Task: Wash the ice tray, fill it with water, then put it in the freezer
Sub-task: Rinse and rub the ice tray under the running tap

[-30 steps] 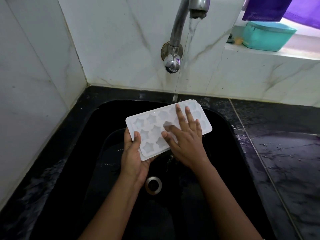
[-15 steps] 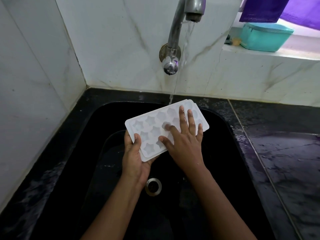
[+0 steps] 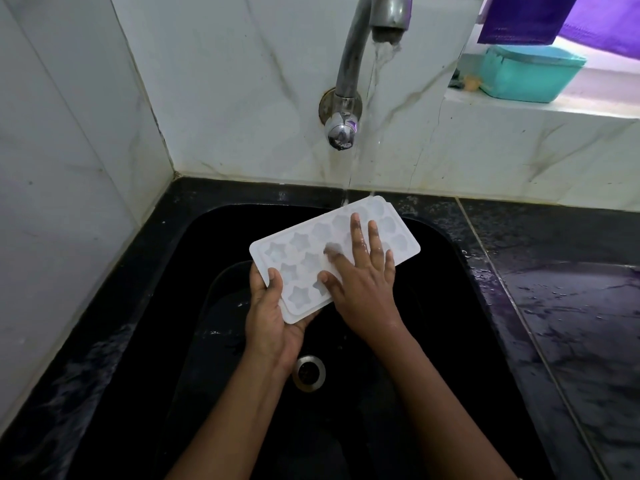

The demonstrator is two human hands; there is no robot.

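Washing, step 1 of 3, seems underway: over the sink point(image 3: 450, 306) the left hand point(image 3: 273, 317) grips a corner of the tray point(image 3: 298, 242), the right hand point(image 3: 360, 285) presses spread fingers point(image 3: 356, 233) on it under the tap point(image 3: 381, 19); filling and freezing remain.

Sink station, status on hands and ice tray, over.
Left hand grips ice tray at near end. Right hand flat on its star cells. Tap water hits far edge; nothing in the way.

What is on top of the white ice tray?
The right hand lies flat on the ice tray, fingers spread, and the left hand grips its near end, thumb on top. Tap water lands at its far edge. What lies beneath the right hand is covered.
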